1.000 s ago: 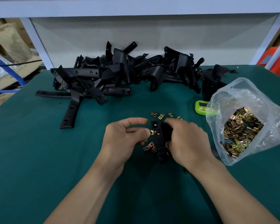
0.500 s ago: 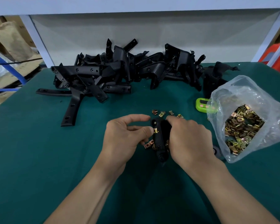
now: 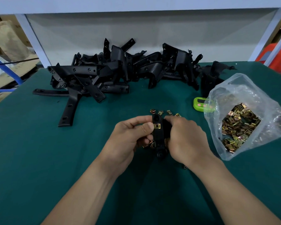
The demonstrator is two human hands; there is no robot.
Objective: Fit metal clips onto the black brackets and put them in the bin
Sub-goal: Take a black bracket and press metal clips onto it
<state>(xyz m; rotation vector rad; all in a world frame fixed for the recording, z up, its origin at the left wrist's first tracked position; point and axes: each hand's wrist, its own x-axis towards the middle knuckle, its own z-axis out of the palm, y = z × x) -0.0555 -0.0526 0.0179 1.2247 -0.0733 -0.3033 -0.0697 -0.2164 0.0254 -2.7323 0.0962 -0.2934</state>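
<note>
The left hand (image 3: 130, 137) has its thumb tip (image 3: 148, 127) pressed against the left edge of one metal clip (image 3: 157, 126), with the index finger curled over the top. This is a pinching hold that drives the clip sideways onto the black bracket (image 3: 157, 135). The right hand (image 3: 186, 138) is clenched round the bracket's right side. It holds the part upright between both sets of fingertips so the push has something to bear against.

Loose clips (image 3: 160, 112) lie just beyond the fingertips, and more clips (image 3: 150, 144) lie beneath the left fingers, within reach for the next fitting. Well to the right of the right hand stands the open bag of clips (image 3: 240, 125). The pile of brackets (image 3: 113, 75) lies far beyond both hands. No bin is in view.

Compared with one second ago, the clip sits further onto the bracket face with its hole showing, and the left index finger has closed toward the bracket top
</note>
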